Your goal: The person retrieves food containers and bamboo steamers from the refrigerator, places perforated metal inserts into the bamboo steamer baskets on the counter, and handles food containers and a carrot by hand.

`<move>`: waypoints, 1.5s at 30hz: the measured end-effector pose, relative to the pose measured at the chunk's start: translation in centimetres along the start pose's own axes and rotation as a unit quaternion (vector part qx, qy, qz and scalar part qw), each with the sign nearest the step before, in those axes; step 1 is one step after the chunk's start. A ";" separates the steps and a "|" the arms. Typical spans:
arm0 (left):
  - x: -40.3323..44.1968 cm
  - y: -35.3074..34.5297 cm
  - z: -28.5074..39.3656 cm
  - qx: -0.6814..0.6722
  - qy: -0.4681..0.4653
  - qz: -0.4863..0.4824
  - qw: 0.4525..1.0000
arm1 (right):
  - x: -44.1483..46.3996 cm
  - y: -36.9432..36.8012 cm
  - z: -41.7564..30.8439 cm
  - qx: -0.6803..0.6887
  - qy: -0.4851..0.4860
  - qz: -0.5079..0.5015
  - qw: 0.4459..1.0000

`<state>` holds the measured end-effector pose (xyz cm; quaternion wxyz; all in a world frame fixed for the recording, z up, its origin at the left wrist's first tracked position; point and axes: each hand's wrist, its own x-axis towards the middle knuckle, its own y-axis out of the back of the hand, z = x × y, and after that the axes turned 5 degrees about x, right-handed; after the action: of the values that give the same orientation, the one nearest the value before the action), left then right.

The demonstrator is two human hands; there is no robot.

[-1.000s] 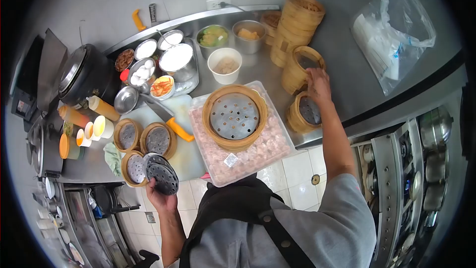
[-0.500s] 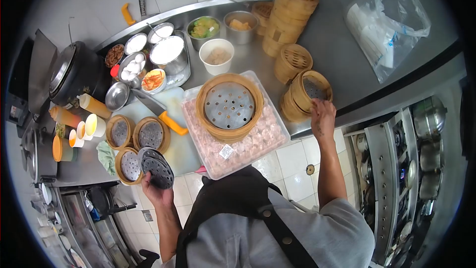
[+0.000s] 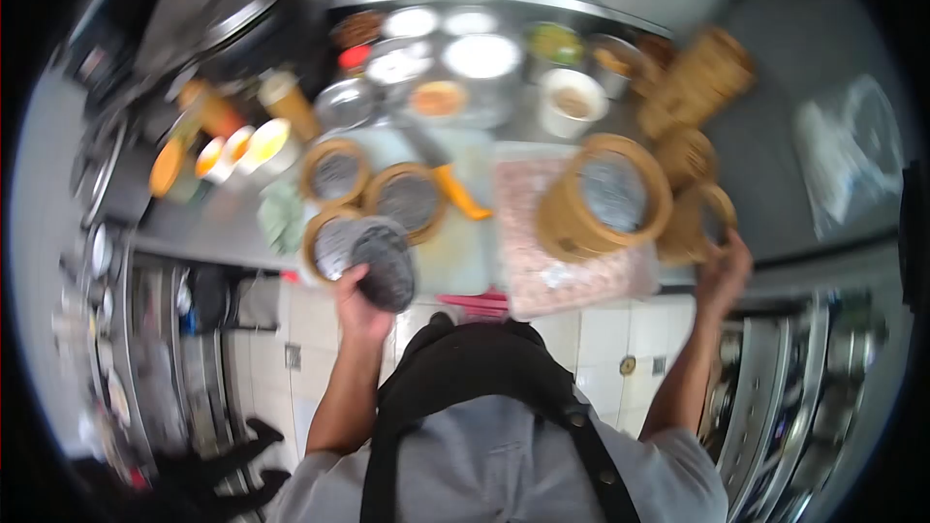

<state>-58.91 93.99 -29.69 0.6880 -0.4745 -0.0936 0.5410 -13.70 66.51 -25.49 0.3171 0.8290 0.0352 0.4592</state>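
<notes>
My left hand (image 3: 361,305) grips a few perforated metal discs (image 3: 385,266) beside three small bamboo steamers, the nearest (image 3: 320,252) partly behind the discs. At the right, my right hand (image 3: 725,274) holds the rim of a bamboo steamer (image 3: 686,225) at the counter's front edge. A larger bamboo steamer (image 3: 572,223) with a perforated plate inside stands on a clear box of pinkish food (image 3: 523,276). The whole view is blurred by motion.
An orange-handled knife (image 3: 463,196) lies on the cutting board (image 3: 455,266). Behind are metal bowls, a white tub (image 3: 572,105) and a tall steamer stack (image 3: 699,82). Sauce bottles (image 3: 288,105) and a black cooker (image 3: 257,29) stand left; a plastic bag (image 3: 841,160) lies right.
The view has turned, shifting the counter rightward. My right hand has moved from the rear steamer to the front one, and a slatted steamer top now shows behind it. My left hand still holds the discs.
</notes>
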 end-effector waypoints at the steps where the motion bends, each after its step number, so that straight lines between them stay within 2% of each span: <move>1: 0.0 0.6 0.5 -0.002 0.001 0.014 1.000 | 1.1 1.7 -6.5 -0.008 -0.050 0.049 0.998; 3: 0.0 0.7 1.3 -0.016 0.006 0.025 1.000 | 0.1 2.8 -13.9 0.243 -0.022 0.098 0.965; 5: 0.1 0.7 1.8 0.015 0.018 0.019 1.000 | -3.0 1.6 -19.6 0.442 0.054 0.000 0.896; 6: -0.5 -0.4 2.1 0.036 0.012 0.015 0.999 | -3.7 0.0 -23.4 0.446 0.103 -0.086 0.885; 7: -0.4 -0.3 2.4 0.048 0.022 -0.033 0.998 | -4.2 -1.5 -27.3 0.447 0.158 -0.170 0.864; 9: -0.8 -0.7 2.5 0.048 0.044 -0.041 0.997 | -5.3 -4.4 -32.9 0.455 0.144 -0.295 0.828; 10: -0.8 -0.6 2.2 0.042 0.036 -0.080 0.995 | -6.1 -5.6 -34.7 0.471 0.159 -0.298 0.815; 11: -0.8 -0.6 2.2 0.061 0.020 -0.127 0.990 | -7.0 -6.8 -35.9 0.546 0.061 -0.357 0.756; 12: -1.0 -0.4 1.8 0.065 0.019 -0.124 0.990 | -7.7 -7.7 -36.8 0.605 -0.037 -0.412 0.681; 14: -1.1 -0.1 2.0 0.062 0.000 -0.116 0.991 | -8.9 -8.8 -37.1 0.588 -0.004 -0.449 0.672; 16: -1.9 0.1 2.3 0.034 0.027 -0.056 0.997 | -9.3 -8.9 -37.5 0.550 0.021 -0.497 0.671; 17: -2.5 0.2 2.4 0.023 0.007 -0.050 0.998 | -9.3 -9.1 -37.7 0.553 0.039 -0.507 0.661; 19: -3.3 0.5 3.2 0.068 -0.008 0.028 0.997 | -9.7 -10.0 -38.3 0.571 -0.059 -0.548 0.609; 20: -3.5 0.9 3.5 0.072 -0.028 0.047 0.996 | -10.6 -10.5 -38.8 0.606 -0.110 -0.526 0.587; 21: -3.4 1.5 4.0 0.067 -0.042 0.052 0.996 | -10.7 -11.2 -39.1 0.610 -0.098 -0.532 0.579; 23: -3.5 2.9 4.8 0.078 -0.087 0.103 0.988 | -11.7 -12.1 -39.6 0.580 -0.093 -0.629 0.510; 24: -3.5 3.4 5.2 0.087 -0.103 0.149 0.980 | -12.3 -12.7 -39.6 0.534 -0.173 -0.687 0.462; 25: -3.4 3.9 5.6 0.107 -0.123 0.165 0.973 | -13.2 -12.7 -40.0 0.531 -0.180 -0.690 0.458; 27: -2.9 5.8 6.5 0.184 -0.145 0.148 0.961 | -13.9 -12.9 -42.1 0.549 -0.256 -0.685 0.405; 28: -2.6 6.7 7.2 0.182 -0.145 0.147 0.961 | -13.8 -12.6 -43.4 0.530 -0.252 -0.684 0.434; 31: -2.2 9.1 11.2 0.225 -0.149 0.091 0.959 | -15.3 -14.1 -47.5 0.582 -0.267 -0.634 0.434; 33: -1.4 11.6 15.0 0.235 -0.138 0.014 0.962 | -16.4 -15.9 -50.8 0.581 -0.253 -0.622 0.460; 35: -0.5 14.2 18.9 0.224 -0.116 -0.001 0.968 | -17.2 -16.6 -54.5 0.587 -0.274 -0.629 0.430; 37: 0.9 17.0 22.3 0.194 -0.063 -0.027 0.979 | -18.8 -17.9 -58.0 0.588 -0.279 -0.628 0.427; 39: 1.6 18.2 25.8 0.179 -0.027 0.016 0.983 | -19.6 -18.5 -60.9 0.565 -0.294 -0.644 0.424; 41: 2.5 19.7 28.9 0.158 -0.034 0.017 0.987 | -19.8 -18.7 -62.9 0.566 -0.282 -0.639 0.439; 43: 3.9 21.2 32.2 0.201 -0.095 0.024 0.975 | -19.1 -18.2 -63.7 0.549 -0.247 -0.625 0.497; 45: 4.3 20.9 37.5 0.310 -0.200 0.088 0.925 | -18.8 -18.3 -63.0 0.562 -0.251 -0.605 0.506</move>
<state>-94.99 117.49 -27.11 0.7173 -0.1264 -0.0146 0.6850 -69.66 105.66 -25.85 -0.0186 0.6916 0.6975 -0.1867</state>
